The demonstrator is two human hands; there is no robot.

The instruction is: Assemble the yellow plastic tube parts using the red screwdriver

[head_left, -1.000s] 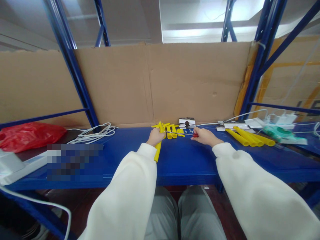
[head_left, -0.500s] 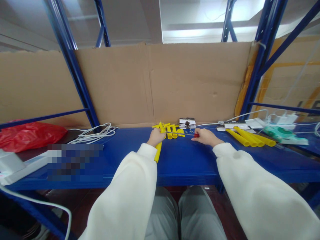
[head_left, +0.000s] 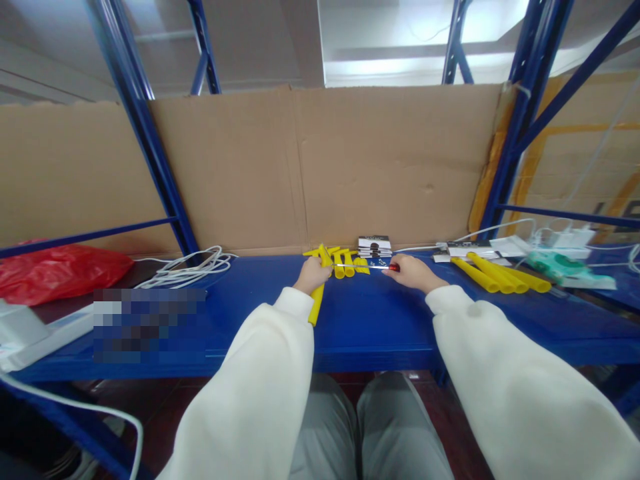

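My left hand (head_left: 313, 274) is wrapped round a long yellow part (head_left: 317, 305) that tilts across the blue table (head_left: 375, 320). In my right hand (head_left: 411, 273) is the red handle of a screwdriver (head_left: 370, 267). Its thin metal shaft runs left to the yellow part beside my left fingers; the exact contact of the tip is too small to make out. Behind the shaft lie several small yellow pieces (head_left: 349, 261) and a stack of black and white boxes (head_left: 375, 247).
Several yellow tubes (head_left: 493, 275) lie at the right, near white plugs (head_left: 570, 239) and a green and white packet (head_left: 555, 265). At the left are a coiled white cable (head_left: 203, 265), a red bag (head_left: 65, 270) and a white power strip (head_left: 60, 333). Cardboard (head_left: 390, 167) stands behind.
The screwdriver's handle has turned slightly in my right fingers, and its shaft catches more light. My left hand and the yellow part have hardly moved.
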